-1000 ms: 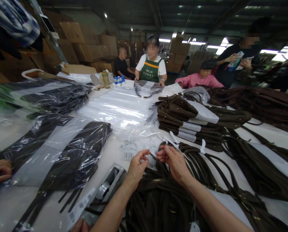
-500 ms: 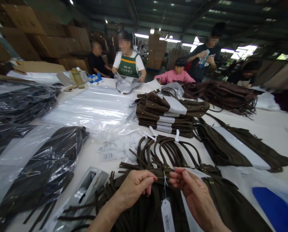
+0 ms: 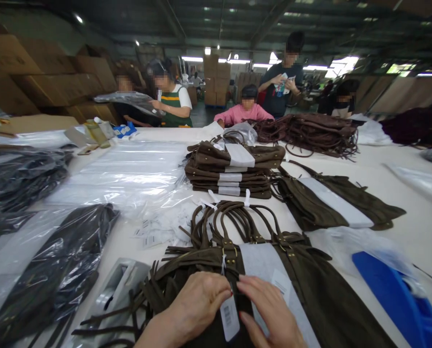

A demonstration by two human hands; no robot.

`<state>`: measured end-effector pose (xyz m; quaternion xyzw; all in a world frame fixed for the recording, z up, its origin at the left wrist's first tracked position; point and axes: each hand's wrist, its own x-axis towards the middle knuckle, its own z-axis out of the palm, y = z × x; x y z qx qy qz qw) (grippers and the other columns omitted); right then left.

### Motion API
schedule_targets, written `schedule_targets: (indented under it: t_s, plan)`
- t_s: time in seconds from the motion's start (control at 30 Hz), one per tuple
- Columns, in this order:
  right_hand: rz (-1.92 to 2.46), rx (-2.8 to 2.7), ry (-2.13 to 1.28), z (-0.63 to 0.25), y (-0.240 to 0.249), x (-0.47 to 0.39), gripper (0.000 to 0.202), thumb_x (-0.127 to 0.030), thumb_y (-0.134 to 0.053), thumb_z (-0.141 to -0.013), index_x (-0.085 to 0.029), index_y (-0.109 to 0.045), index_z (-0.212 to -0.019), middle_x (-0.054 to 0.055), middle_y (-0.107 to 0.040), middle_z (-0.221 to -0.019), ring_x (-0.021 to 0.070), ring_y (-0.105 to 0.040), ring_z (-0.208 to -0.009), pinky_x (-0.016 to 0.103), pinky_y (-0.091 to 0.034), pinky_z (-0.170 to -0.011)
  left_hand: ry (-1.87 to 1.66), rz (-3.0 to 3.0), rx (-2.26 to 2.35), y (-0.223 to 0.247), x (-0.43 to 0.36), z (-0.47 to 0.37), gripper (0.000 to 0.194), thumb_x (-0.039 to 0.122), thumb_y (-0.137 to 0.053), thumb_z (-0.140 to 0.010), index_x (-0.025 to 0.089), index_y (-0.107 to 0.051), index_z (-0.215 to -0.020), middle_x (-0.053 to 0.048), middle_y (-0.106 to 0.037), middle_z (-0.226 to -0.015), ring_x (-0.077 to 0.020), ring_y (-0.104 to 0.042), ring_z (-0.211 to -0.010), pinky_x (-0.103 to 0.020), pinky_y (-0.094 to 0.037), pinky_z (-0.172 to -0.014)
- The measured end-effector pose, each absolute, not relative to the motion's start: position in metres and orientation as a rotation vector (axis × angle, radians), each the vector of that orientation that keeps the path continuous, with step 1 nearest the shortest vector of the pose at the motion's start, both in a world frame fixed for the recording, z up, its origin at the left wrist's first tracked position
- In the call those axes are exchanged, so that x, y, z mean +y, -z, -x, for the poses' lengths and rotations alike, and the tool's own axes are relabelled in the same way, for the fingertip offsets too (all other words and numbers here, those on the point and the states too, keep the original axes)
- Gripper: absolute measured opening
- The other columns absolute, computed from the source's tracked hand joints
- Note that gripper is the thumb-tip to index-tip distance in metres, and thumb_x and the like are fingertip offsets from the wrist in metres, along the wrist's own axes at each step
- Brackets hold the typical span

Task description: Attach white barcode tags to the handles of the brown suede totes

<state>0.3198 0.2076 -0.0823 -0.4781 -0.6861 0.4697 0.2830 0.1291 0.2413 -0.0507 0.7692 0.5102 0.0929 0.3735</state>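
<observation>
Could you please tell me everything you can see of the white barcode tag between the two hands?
The white barcode tag is a narrow, flat strip that looks like card, its lower corners rounded, its dark print too small to read. A pale string runs down toward it from beside the brass-coloured fittings on a dark olive-brown bag. It lies against the bag's front, slightly tilted. The left hand's fingers close over its hidden upper end; the right hand is beside it, contact unclear.
</observation>
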Motion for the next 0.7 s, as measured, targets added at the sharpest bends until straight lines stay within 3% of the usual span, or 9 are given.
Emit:
schedule_targets:
  t_s: [0.2, 0.33, 0.5, 0.7]
  plan:
    - [1.418, -1.936, -1.119, -0.311, 0.086, 0.240, 0.029, -0.034, -0.036, -0.086, -0.020, -0.058, -0.075, -0.001, -0.060, -0.065, 0.0114, -0.056, -0.059, 0.020, -0.041, -0.055, -0.387, -1.816, 1.324, 0.053, 0.263, -0.132, 0.022, 0.029, -0.042, -0.079, 0.021, -0.061, -0.072, 0.001, -0.058, -0.071, -0.0121, -0.052, -0.068, -0.022, -0.036, -0.064]
    - [1.622, -2.131, -0.736, -0.317, 0.089, 0.258, 0.028, -0.027, -0.035, -0.087, -0.020, -0.058, -0.073, 0.001, -0.062, -0.069, 0.0132, -0.057, -0.064, 0.022, -0.037, -0.058, -0.461, -1.851, 1.621, 0.082, 0.287, -0.127, 0.024, 0.022, -0.040, -0.077, 0.020, -0.063, -0.082, -0.004, -0.058, -0.085, -0.0161, -0.051, -0.085, -0.027, -0.037, -0.079]
    - [1.817, -2.401, -0.337, -0.318, 0.094, 0.277, 0.028, -0.021, -0.034, -0.087, -0.019, -0.057, -0.072, 0.004, -0.065, -0.070, 0.0163, -0.061, -0.064, 0.025, -0.032, -0.054, -0.420, -1.866, 1.711, 0.110, 0.305, -0.132, 0.022, 0.016, -0.047, -0.068, 0.022, -0.067, -0.074, -0.004, -0.058, -0.082, -0.0188, -0.051, -0.086, -0.031, -0.037, -0.078]
    - [1.826, -2.525, -0.237, -0.305, 0.093, 0.282, 0.027, -0.013, -0.032, -0.085, -0.017, -0.058, -0.076, 0.005, -0.065, -0.072, 0.0171, -0.061, -0.062, 0.025, -0.030, -0.051, -0.511, -1.751, 1.631, 0.123, 0.308, -0.128, 0.022, 0.016, -0.054, -0.064, 0.024, -0.067, -0.079, 0.000, -0.060, -0.079, -0.0150, -0.055, -0.080, -0.026, -0.040, -0.074]
